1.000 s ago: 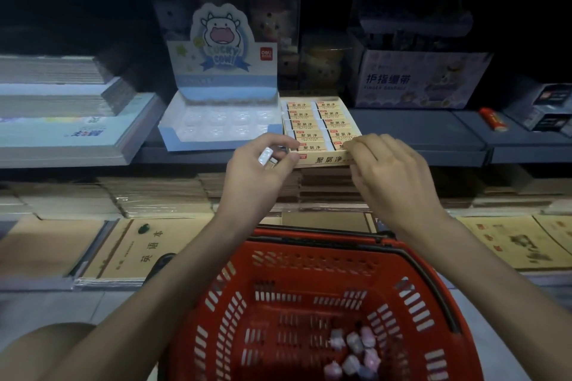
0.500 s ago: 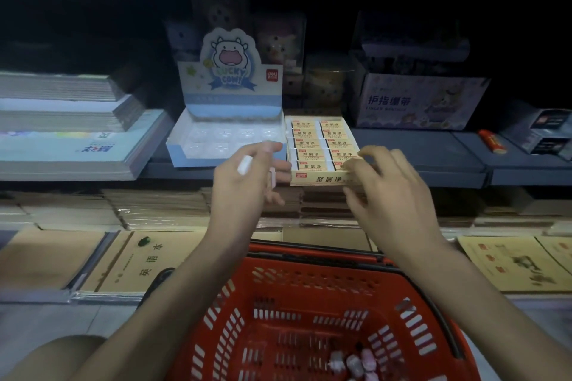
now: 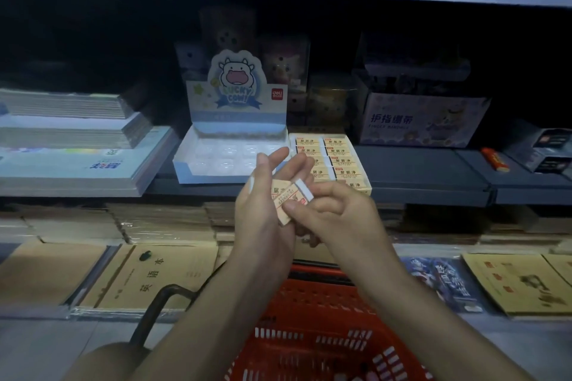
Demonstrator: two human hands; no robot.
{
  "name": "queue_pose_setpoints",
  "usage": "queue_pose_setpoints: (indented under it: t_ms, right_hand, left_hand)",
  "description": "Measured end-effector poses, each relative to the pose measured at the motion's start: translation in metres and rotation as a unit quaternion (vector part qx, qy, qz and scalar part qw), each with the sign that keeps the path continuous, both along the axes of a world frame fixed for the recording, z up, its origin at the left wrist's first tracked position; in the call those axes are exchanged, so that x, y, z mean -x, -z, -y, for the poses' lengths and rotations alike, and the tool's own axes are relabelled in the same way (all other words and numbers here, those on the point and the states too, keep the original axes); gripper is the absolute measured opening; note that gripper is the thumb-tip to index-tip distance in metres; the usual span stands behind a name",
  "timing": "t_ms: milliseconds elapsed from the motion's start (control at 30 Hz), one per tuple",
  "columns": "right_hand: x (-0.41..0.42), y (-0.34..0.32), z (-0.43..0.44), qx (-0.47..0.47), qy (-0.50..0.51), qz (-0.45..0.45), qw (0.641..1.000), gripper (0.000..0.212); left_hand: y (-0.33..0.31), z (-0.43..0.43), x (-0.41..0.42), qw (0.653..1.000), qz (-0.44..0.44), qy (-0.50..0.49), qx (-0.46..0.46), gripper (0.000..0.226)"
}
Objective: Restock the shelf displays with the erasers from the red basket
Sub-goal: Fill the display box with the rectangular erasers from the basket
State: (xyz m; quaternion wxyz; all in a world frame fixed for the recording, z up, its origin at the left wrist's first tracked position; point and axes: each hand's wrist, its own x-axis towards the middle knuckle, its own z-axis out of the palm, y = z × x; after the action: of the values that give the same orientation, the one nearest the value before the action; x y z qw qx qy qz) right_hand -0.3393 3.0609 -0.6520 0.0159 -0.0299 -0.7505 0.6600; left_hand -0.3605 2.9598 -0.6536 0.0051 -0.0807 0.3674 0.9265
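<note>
My left hand [image 3: 263, 210] is raised in front of the shelf with its fingers straight, and tan-sleeved erasers [image 3: 283, 199] lie against its palm. My right hand [image 3: 337, 213] pinches one of them, whose white end [image 3: 303, 189] sticks out of the sleeve. A white sliver shows at the left hand's outer edge. Just behind the hands on the shelf is the yellow eraser display box [image 3: 337, 161], with rows of the same erasers. Left of it stands the blue cow display tray [image 3: 229, 161] with bare moulded pockets. The red basket [image 3: 309, 334] sits below my forearms.
Stacked paper pads [image 3: 77, 145] fill the shelf's left end. A finger-bandage box [image 3: 418, 120] stands at the back right and an orange tube [image 3: 495, 159] lies further right. Notebooks [image 3: 148, 275] cover the lower shelf. The basket's dark handle [image 3: 154, 309] hangs to the left.
Both hands have drawn back from the yellow box and met in front of it. My right hand now pinches an eraser lying in the left palm. The view has tilted upward.
</note>
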Motion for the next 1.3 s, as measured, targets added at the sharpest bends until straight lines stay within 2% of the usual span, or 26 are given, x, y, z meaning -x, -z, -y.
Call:
queue_pose_setpoints:
  t_ms: [100, 167, 267, 367, 467, 567, 633, 767, 833, 900, 1000, 1133, 1300]
  right_hand:
    - [0.001, 0.0, -0.002, 0.076, -0.031, 0.049, 0.995, 0.026]
    - [0.004, -0.002, -0.009, 0.131, -0.053, 0.072, 0.987, 0.028]
    - [0.014, -0.011, -0.023, 0.18, -0.03, 0.068, 0.981, 0.024]
    - [0.03, -0.023, -0.041, 0.192, -0.005, 0.044, 0.98, 0.021]
    - [0.049, -0.031, -0.054, 0.072, -0.018, 0.034, 0.997, 0.021]
    - [0.076, -0.029, -0.058, -0.111, 0.045, -0.023, 0.993, 0.018]
    - [0.095, -0.028, -0.052, -0.178, 0.09, -0.058, 0.978, 0.022]
    - [0.13, -0.026, -0.037, -0.228, 0.111, -0.061, 0.965, 0.019]
    - [0.146, -0.024, -0.032, -0.218, 0.098, -0.032, 0.971, 0.019]
    - [0.156, -0.022, -0.032, -0.183, 0.067, 0.024, 0.98, 0.031]
    - [0.165, -0.017, -0.034, -0.192, 0.051, 0.037, 0.979, 0.044]
    - [0.164, -0.011, -0.032, -0.284, 0.07, -0.043, 0.955, 0.034]
    - [0.166, -0.003, -0.027, -0.309, 0.106, -0.08, 0.942, 0.027]
  left_hand:
    - [0.002, -0.002, -0.001, 0.998, -0.019, -0.002, 0.054, 0.038]
    - [0.002, 0.001, 0.0, 0.989, -0.055, -0.029, 0.133, 0.034]
    - [0.007, 0.008, 0.006, 0.947, -0.122, -0.12, 0.27, 0.027]
    - [0.009, 0.014, 0.013, 0.918, -0.168, -0.153, 0.324, 0.023]
    - [0.011, 0.017, 0.019, 0.892, -0.169, -0.103, 0.406, 0.021]
    - [0.021, 0.02, 0.025, 0.827, -0.167, -0.07, 0.532, 0.021]
    - [0.024, 0.02, 0.027, 0.794, -0.163, -0.043, 0.584, 0.022]
    - [0.027, 0.018, 0.028, 0.711, -0.172, -0.009, 0.681, 0.023]
    - [0.027, 0.018, 0.028, 0.659, -0.174, -0.001, 0.732, 0.028]
    - [0.027, 0.019, 0.027, 0.625, -0.182, 0.001, 0.759, 0.031]
    - [0.028, 0.02, 0.027, 0.614, -0.193, -0.003, 0.765, 0.031]
    - [0.03, 0.021, 0.028, 0.611, -0.193, -0.006, 0.768, 0.034]
    - [0.03, 0.023, 0.029, 0.614, -0.178, 0.011, 0.769, 0.034]
